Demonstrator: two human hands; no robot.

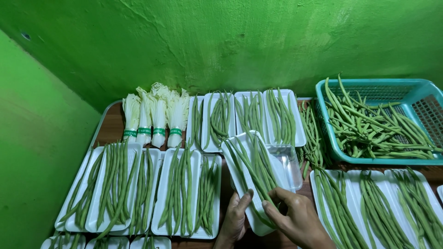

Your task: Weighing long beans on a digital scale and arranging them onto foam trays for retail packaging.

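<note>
Against a bright green wall [230, 41], filled white foam trays of green beans [115, 184] overlap along the left of your wooden table [110, 129], stacked close so each stays flat and its beans lie lengthwise. Behind them, four banded bundles of pale leafy greens [154, 115] sit upright in a tight row. At centre, your left hand [236, 216] closes its fingers on the near edge of a tilted white tray [244, 184], steadying it from beneath, while your right hand [295, 216] presses finger and thumb together over the beans [254, 166] lying on it, apparently to keep them aligned. The tray rests partly over a clear plastic container [288, 163]. Further right, a teal basket [415, 99] holds loose beans, with more filled trays [378, 203] just in front.
</note>
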